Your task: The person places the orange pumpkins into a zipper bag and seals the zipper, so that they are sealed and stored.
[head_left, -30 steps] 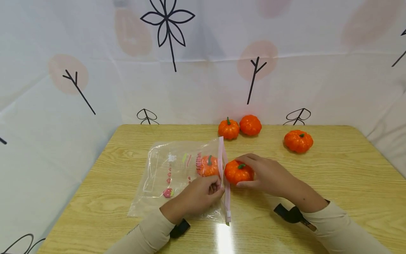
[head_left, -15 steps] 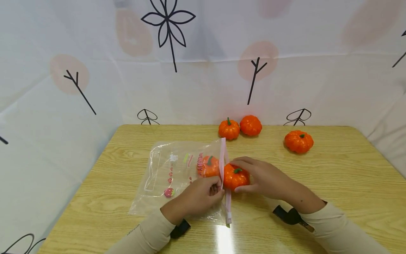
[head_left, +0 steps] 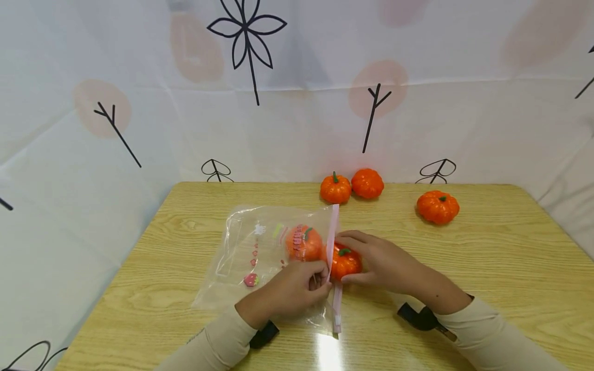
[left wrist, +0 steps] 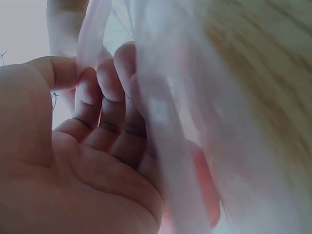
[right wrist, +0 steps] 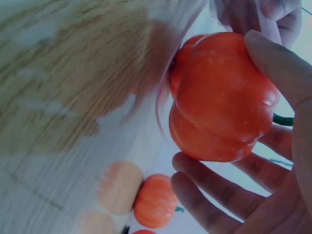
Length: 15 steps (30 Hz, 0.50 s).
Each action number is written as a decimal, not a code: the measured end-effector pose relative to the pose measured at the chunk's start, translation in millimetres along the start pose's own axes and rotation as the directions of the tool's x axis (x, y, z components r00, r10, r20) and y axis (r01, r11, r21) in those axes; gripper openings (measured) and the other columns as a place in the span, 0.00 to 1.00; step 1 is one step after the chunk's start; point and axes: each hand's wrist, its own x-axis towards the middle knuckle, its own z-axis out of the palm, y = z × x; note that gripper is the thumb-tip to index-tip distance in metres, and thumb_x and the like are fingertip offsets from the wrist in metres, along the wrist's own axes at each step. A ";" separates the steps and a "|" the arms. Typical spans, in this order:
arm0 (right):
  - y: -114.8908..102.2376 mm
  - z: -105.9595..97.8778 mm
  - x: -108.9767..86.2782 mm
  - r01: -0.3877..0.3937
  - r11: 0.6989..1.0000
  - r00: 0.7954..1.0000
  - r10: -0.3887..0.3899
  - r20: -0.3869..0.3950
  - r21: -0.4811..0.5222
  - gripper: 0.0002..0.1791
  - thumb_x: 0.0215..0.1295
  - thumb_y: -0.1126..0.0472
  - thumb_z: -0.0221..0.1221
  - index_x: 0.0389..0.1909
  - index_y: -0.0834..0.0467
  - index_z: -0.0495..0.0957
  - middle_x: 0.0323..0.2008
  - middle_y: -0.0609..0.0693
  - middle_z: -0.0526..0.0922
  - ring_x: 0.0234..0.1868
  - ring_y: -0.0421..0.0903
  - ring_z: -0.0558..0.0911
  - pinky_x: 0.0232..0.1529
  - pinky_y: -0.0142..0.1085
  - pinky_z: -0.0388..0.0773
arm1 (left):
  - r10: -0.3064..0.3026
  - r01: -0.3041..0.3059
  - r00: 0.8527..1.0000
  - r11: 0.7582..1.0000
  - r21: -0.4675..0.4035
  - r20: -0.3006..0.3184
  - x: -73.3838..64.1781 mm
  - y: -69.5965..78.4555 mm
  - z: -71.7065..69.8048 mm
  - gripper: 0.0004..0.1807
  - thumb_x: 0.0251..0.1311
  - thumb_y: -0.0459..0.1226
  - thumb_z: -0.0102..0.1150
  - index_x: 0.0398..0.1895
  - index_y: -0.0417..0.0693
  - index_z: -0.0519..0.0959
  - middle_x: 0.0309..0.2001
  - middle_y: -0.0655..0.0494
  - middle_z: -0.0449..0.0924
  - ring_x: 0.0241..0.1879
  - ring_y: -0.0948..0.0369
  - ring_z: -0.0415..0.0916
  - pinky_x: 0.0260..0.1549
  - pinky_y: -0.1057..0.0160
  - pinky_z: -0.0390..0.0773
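Since the earlier frames, the held pumpkin (head_left: 346,263) has moved slightly left and nearer, while the bag's pink strip (head_left: 332,226) has shifted right over its left side. Left hand (head_left: 297,288): thumb and fingers pinch the strip at the mouth of the clear bag (head_left: 266,252). Right hand (head_left: 382,260): thumb and fingers grip the pumpkin, which sits partly inside the mouth; its stem points up, its wider axis roughly level. The bag lies flat on the wooden table (head_left: 510,268), mouth facing right, strip running near to far. Within it rests a bagged pumpkin (head_left: 303,243). Farther back are a lone pumpkin (head_left: 438,207) at right and two rear pumpkins (head_left: 335,188) side by side, before a printed cloth (head_left: 297,129).
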 end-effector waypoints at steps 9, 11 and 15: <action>0.2 4.3 1.6 0.022 1.000 0.999 -0.021 -0.033 0.012 0.39 0.54 0.47 0.73 0.66 0.58 0.73 0.67 0.54 0.74 0.65 0.56 0.76 0.61 0.51 0.76 | 0.028 -0.028 0.999 1.000 0.004 0.045 -1.5 6.3 0.9 0.09 0.65 0.38 0.59 0.28 0.55 0.71 0.23 0.68 0.69 0.24 0.74 0.65 0.25 0.76 0.67; 0.5 5.3 2.0 0.025 0.999 0.999 -0.025 -0.040 0.021 0.40 0.54 0.48 0.73 0.66 0.57 0.72 0.67 0.54 0.73 0.65 0.56 0.76 0.60 0.51 0.76 | 0.032 -0.032 0.998 0.999 -0.002 0.048 -1.7 7.2 0.5 0.09 0.65 0.38 0.59 0.27 0.55 0.71 0.24 0.68 0.69 0.24 0.74 0.65 0.25 0.76 0.67; 1.1 6.3 2.1 0.029 0.999 0.999 -0.028 -0.040 0.035 0.40 0.54 0.50 0.73 0.67 0.57 0.71 0.67 0.54 0.73 0.65 0.55 0.77 0.60 0.50 0.77 | 0.040 -0.040 0.998 0.999 0.003 0.052 -1.8 8.3 0.2 0.09 0.65 0.38 0.59 0.27 0.55 0.71 0.24 0.68 0.69 0.25 0.74 0.65 0.25 0.76 0.67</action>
